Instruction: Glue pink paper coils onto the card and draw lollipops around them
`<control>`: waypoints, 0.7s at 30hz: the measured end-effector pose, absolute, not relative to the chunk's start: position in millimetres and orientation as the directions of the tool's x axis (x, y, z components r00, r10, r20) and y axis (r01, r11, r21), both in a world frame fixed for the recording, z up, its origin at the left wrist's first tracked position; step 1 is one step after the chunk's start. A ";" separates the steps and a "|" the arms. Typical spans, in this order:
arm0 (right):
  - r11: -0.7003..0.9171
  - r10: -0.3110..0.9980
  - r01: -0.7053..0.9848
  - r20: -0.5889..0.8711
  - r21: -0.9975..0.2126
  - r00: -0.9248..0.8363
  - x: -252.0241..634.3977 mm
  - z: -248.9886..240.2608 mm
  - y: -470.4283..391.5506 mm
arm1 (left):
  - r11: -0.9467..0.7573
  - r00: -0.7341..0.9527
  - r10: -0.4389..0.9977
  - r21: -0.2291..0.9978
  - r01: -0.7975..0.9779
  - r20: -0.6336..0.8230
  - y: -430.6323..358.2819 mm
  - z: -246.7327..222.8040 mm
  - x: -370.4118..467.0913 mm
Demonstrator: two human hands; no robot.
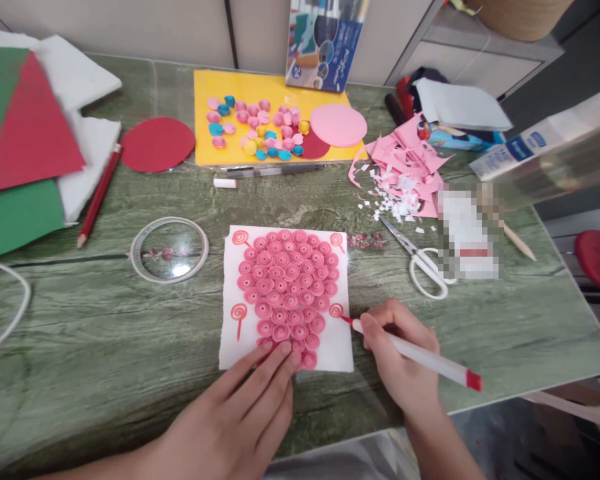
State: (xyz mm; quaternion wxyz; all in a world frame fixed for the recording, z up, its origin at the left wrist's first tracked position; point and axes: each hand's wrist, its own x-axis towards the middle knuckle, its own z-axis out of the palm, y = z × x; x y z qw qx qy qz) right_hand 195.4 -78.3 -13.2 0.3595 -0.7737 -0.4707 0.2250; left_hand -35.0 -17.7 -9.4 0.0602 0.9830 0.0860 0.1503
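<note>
A white paper sheet [233, 280] lies on the table, with many pink rolled-paper flowers [290, 272] massed down its middle. Red spiral lollipop drawings [239, 312] are near its corners. My left hand [247, 400] lies flat with fingers stretched over the lowest flowers at the near edge, hiding a few of them. My right hand [403, 353] grips a white marker [425, 357] with a red end. The marker's red tip touches or nearly touches the sheet's right side, just beneath the lower right spiral.
Scissors [420, 260] lie right of the sheet beside pink paper scraps [410, 160]. A tape roll [134, 250] and red pencil [100, 193] are left. Behind are a yellow sheet [203, 150] with small curled papers, a red oval [157, 145] and a marker box [325, 43].
</note>
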 end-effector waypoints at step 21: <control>-0.170 0.833 0.381 0.074 -0.909 0.548 196.2 -13.6 -77.0 | -0.976 0.940 0.194 0.153 0.155 0.281 -19.6 -12.0 -38.0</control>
